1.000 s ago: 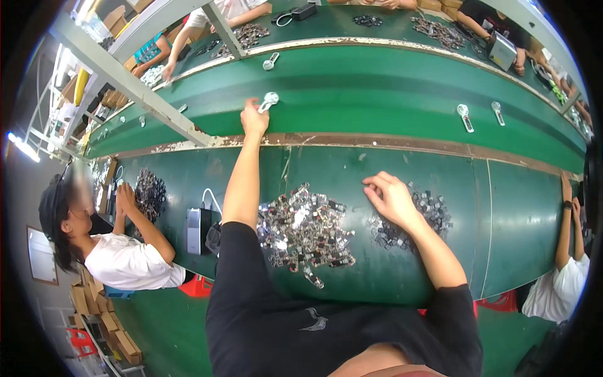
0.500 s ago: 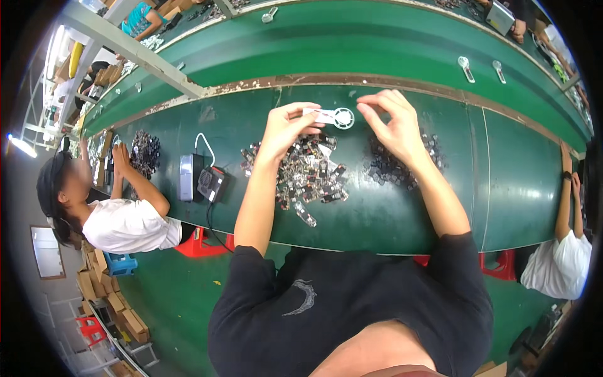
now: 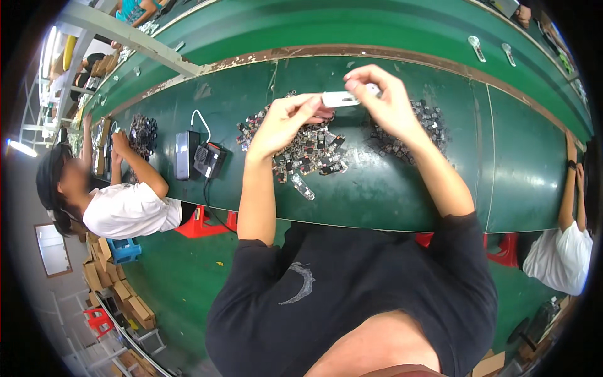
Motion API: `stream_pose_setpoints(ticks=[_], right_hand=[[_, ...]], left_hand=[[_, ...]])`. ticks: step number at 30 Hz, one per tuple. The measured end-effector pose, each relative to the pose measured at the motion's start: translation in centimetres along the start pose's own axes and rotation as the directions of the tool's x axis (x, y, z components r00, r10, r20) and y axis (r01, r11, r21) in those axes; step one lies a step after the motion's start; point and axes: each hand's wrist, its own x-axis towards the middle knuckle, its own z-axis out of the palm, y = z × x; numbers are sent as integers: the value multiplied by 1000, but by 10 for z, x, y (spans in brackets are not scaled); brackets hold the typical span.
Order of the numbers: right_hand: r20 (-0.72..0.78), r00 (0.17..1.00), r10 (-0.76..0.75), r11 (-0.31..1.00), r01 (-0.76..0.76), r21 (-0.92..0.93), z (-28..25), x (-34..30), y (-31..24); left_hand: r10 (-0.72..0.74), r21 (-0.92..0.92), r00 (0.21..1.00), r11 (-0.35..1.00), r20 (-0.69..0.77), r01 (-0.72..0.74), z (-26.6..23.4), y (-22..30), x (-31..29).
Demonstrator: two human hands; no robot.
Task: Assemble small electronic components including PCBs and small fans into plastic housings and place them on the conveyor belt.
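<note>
A white plastic part point(image 3: 340, 99), long and flat like a handle shell, is held level above the bench between both of my hands. My left hand point(image 3: 282, 127) pinches its left end between thumb and fingers. Around its rounded right end, my right hand point(image 3: 391, 107) is closed, with thumb and fingertips hiding much of that end. Below my left hand lies a heap of small electronic circuit boards point(image 3: 317, 151). One loose board-like piece point(image 3: 303, 186) rests just in front of the heap. Under my right forearm is a pile of small dark parts point(image 3: 430, 122).
Left of the heap stand a grey box-shaped device point(image 3: 186, 155) and a black device point(image 3: 210, 161) with cables. White ring-ended parts point(image 3: 477, 48) lie on the green belt point(image 3: 377, 34) behind the bench. A co-worker point(image 3: 125, 201) sits at the left; another person's white sleeve point(image 3: 556, 257) shows at right.
My right hand has come in and closed on the ring end of the white part, which was in my left hand alone. The part now shows more edge-on; the whole view has shifted slightly.
</note>
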Motion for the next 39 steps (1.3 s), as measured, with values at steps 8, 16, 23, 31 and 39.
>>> stream_pose_setpoints(ticks=[8, 16, 23, 31, 39], right_hand=[[154, 973, 174, 926, -215, 310, -25, 8, -8], [178, 968, 174, 928, -222, 299, -28, 7, -20], [252, 940, 230, 904, -303, 301, -20, 3, -15], [270, 942, 202, 972, -227, 64, -17, 1, -3], [211, 961, 179, 971, -207, 121, -8, 0, 0]], left_hand=[[238, 886, 971, 447, 18, -126, -1, -38, 21], [191, 234, 936, 965, -297, -123, 6, -23, 26], [81, -395, 969, 903, -234, -170, 22, -35, 17], [98, -396, 958, 896, -271, -204, 33, -42, 12], [107, -391, 971, 902, -212, -185, 30, -42, 8]])
